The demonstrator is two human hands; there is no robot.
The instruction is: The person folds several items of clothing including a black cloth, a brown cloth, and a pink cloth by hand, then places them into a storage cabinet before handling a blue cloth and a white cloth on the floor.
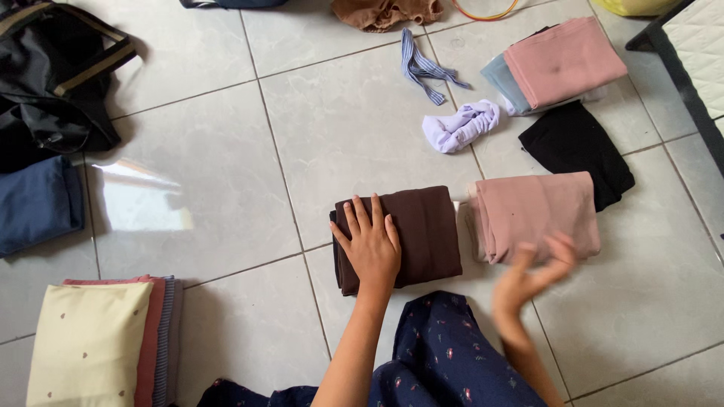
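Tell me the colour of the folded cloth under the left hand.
Dark brown folded cloth, plain, seen in the head view.

Home interior: laundry being sorted on a tiled floor.

Pale glazed floor tiles (188, 188) are reflecting window light; folded clothes are lying about in piles: a brown folded garment (422, 234), a pink folded garment (535, 215), a pink and grey stack (558, 64), a cream-topped stack (102, 343). A quilted mattress edge (705, 45) and a black bag (53, 75) are sitting at the margins, all pointing to a domestic room.
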